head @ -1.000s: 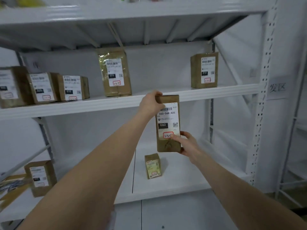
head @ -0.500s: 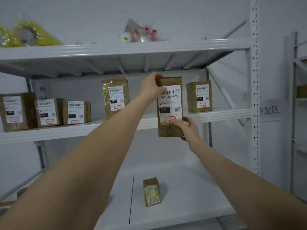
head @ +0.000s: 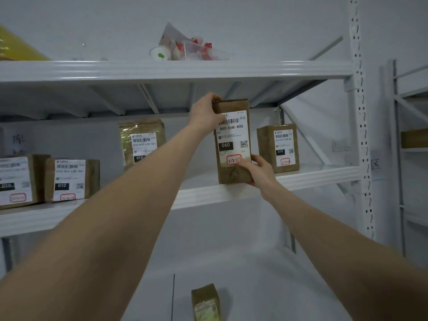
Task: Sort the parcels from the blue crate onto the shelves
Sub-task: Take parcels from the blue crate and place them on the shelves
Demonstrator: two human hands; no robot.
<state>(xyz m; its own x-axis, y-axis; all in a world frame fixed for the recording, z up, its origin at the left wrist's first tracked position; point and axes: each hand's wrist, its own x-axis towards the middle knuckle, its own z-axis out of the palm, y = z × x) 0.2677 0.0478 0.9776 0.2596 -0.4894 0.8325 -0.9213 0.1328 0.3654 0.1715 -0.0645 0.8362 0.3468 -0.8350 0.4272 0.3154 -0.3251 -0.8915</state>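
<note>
Both arms reach up. The left hand (head: 203, 112) grips the top left corner of a tall brown parcel (head: 234, 140) labelled 060, and the right hand (head: 259, 169) clasps its lower right edge. It stands upright at the front of the middle shelf (head: 312, 177), between a taped parcel (head: 141, 140) and a boxy parcel (head: 278, 147). Whether its base touches the shelf, I can't tell.

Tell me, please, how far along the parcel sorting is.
Done: 010 parcels stand on the middle shelf, a small parcel on the lower shelf. In hand: left hand and right hand grip the 060 parcel upright at the middle shelf's edge. Left: unclear, the blue crate is out of view.
</note>
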